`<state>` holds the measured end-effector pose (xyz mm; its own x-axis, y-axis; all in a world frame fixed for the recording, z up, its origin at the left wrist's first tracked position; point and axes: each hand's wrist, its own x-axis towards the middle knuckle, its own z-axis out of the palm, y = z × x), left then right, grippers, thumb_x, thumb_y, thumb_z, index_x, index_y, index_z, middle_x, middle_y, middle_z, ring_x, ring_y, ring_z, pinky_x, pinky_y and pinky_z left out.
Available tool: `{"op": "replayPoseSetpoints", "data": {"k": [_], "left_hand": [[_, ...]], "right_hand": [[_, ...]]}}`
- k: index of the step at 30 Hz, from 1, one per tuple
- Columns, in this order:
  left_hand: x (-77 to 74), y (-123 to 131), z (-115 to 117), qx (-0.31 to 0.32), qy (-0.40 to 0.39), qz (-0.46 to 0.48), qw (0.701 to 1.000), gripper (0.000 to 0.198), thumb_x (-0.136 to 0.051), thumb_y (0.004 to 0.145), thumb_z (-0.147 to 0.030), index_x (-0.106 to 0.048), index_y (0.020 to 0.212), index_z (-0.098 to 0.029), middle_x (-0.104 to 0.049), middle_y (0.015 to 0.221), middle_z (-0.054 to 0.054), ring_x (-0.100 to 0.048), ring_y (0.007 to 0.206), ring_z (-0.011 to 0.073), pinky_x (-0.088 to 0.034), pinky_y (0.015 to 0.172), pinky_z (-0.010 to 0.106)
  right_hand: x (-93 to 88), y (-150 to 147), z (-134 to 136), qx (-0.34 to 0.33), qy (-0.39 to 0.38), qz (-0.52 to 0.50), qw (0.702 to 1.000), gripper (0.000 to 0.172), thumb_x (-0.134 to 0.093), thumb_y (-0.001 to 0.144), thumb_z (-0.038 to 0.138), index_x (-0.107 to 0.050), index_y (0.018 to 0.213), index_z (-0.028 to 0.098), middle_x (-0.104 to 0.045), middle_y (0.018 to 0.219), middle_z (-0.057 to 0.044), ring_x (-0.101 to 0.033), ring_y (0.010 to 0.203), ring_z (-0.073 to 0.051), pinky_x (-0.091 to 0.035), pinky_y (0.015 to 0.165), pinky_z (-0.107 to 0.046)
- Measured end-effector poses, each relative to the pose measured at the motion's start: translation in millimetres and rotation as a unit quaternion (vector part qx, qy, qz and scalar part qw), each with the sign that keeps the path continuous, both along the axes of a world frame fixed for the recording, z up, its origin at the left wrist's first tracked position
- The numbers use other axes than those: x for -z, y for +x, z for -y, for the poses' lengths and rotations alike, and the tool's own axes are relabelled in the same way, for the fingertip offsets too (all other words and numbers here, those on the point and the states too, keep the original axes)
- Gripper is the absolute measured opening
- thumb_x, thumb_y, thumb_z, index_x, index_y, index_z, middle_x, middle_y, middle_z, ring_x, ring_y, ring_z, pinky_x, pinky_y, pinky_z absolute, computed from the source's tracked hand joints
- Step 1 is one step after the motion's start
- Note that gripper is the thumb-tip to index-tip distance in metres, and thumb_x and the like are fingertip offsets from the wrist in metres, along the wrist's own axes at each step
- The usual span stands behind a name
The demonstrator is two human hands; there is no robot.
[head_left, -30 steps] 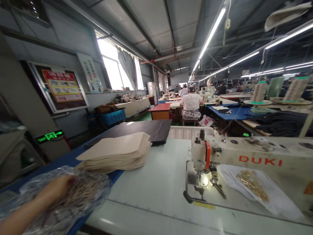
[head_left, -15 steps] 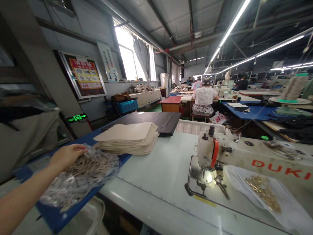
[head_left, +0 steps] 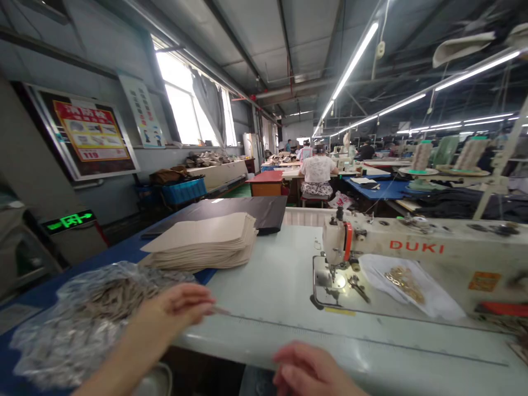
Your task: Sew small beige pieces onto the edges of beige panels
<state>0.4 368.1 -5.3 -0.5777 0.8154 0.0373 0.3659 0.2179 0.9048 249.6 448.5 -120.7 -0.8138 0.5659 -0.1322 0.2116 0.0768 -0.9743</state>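
Observation:
My left hand (head_left: 177, 305) hovers over the near left edge of the pale sewing table (head_left: 272, 286), fingers pinched on a thin beige strip whose tip pokes out to the right. Just left of it lies a clear plastic bag (head_left: 78, 316) full of similar beige strips on the blue side table. My right hand (head_left: 307, 371) comes in at the bottom edge, fingers curled and blurred, with nothing seen in it. A stack of beige cut pieces (head_left: 206, 242) sits behind the bag. The white DUKI sewing machine (head_left: 412, 250) stands to the right.
A plastic sheet with gold metal fittings (head_left: 406, 280) lies on the machine bed. A black board (head_left: 243, 212) lies behind the stack. A seated person (head_left: 317, 173) works at the tables farther back. Thread cones (head_left: 466, 157) stand at the right.
My left hand has come out of the plastic bag and moved right over the sewing table with a strip. My right hand has entered at the bottom. The view swung back right.

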Motion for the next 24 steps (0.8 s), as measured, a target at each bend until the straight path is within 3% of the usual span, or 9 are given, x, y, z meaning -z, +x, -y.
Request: {"op": "replayPoseSetpoints", "data": {"k": [2,5,9,13,15,17,20,22,24], "left_hand": [[21.4,29,-2,0.089,0.018,-0.014,0.996,0.024,-0.069,0.06,-0.037,-0.064,0.077,-0.021,-0.073,0.075,0.0,-0.068,0.072,0.0193,-0.055,0.066,0.025],[41.2,57,-6,0.175,0.052,-0.123,0.975,0.013,-0.057,0.072,-0.029,-0.068,0.075,-0.023,-0.072,0.074,-0.001,-0.066,0.069,0.0157,-0.052,0.068,0.023],[43.7,65,-8,0.186,0.076,-0.211,0.957,0.012,-0.057,0.076,-0.025,-0.069,0.075,-0.024,-0.071,0.077,-0.002,-0.064,0.075,0.0146,-0.049,0.075,0.023],[39.3,51,-13,0.205,0.049,-0.224,0.951,0.011,-0.057,0.075,-0.024,-0.068,0.076,-0.023,-0.07,0.077,-0.003,-0.063,0.074,0.0144,-0.048,0.073,0.023],[34.0,32,-19,0.196,0.057,-0.248,0.947,0.016,-0.054,0.077,-0.028,-0.068,0.084,-0.023,-0.071,0.083,-0.001,-0.064,0.076,0.0152,-0.049,0.074,0.024],[24.6,1,-28,0.159,0.079,-0.294,0.939,0.024,-0.051,0.079,-0.034,-0.067,0.092,-0.022,-0.071,0.094,0.002,-0.064,0.084,0.0176,-0.049,0.082,0.028],[5.1,-64,-45,0.062,0.087,-0.368,0.923,0.033,-0.047,0.079,-0.041,-0.065,0.097,-0.02,-0.068,0.106,0.006,-0.06,0.1,0.0239,-0.043,0.096,0.037],[-7.8,-110,-56,-0.003,0.046,-0.374,0.926,0.037,-0.047,0.076,-0.041,-0.063,0.099,-0.018,-0.066,0.109,0.009,-0.059,0.103,0.0281,-0.041,0.097,0.042],[-17.6,-149,-65,-0.052,0.002,-0.349,0.936,0.035,-0.047,0.075,-0.039,-0.062,0.099,-0.018,-0.067,0.105,0.008,-0.059,0.102,0.0307,-0.043,0.094,0.044]], "right_hand": [[-18.4,-30,-1,-0.014,-0.097,-0.095,0.991,0.058,-0.051,0.079,0.066,-0.055,0.114,0.021,-0.063,0.102,-0.007,-0.065,0.085,-0.018,-0.051,0.068,-0.027],[-31.2,-53,5,-0.035,-0.163,-0.165,0.972,0.064,-0.059,0.068,0.07,-0.056,0.102,0.015,-0.062,0.075,-0.002,-0.061,0.058,-0.012,-0.045,0.053,-0.021],[-27.5,-53,6,-0.026,-0.067,-0.122,0.99,0.058,-0.046,0.076,0.071,-0.056,0.082,0.014,-0.046,0.046,0.005,-0.038,0.035,-0.007,-0.028,0.036,-0.018],[-18.3,-47,-6,-0.031,-0.023,-0.073,0.997,0.061,-0.036,0.081,0.07,-0.058,0.089,0.014,-0.047,0.049,0.004,-0.042,0.037,-0.009,-0.034,0.04,-0.02],[-11.5,-45,-19,-0.014,0.032,-0.043,0.998,0.057,-0.03,0.087,0.063,-0.06,0.094,0.014,-0.051,0.054,0.001,-0.049,0.044,-0.012,-0.041,0.047,-0.023],[-3.3,-41,-37,0.034,0.174,0.013,0.984,0.047,-0.029,0.094,0.047,-0.062,0.095,0.014,-0.058,0.066,-0.004,-0.058,0.061,-0.017,-0.046,0.061,-0.027],[9.1,-36,-67,0.101,0.41,0.162,0.892,0.032,-0.035,0.093,0.019,-0.063,0.106,0.013,-0.063,0.093,-0.012,-0.058,0.091,-0.024,-0.043,0.082,-0.035],[17.1,-36,-85,0.108,0.495,0.244,0.827,0.033,-0.039,0.088,0.008,-0.062,0.111,0.014,-0.061,0.099,-0.013,-0.056,0.096,-0.026,-0.043,0.084,-0.037],[26.3,-36,-97,0.104,0.545,0.279,0.783,0.034,-0.042,0.084,0.003,-0.063,0.109,0.014,-0.061,0.096,-0.012,-0.055,0.093,-0.026,-0.044,0.082,-0.036]]}}
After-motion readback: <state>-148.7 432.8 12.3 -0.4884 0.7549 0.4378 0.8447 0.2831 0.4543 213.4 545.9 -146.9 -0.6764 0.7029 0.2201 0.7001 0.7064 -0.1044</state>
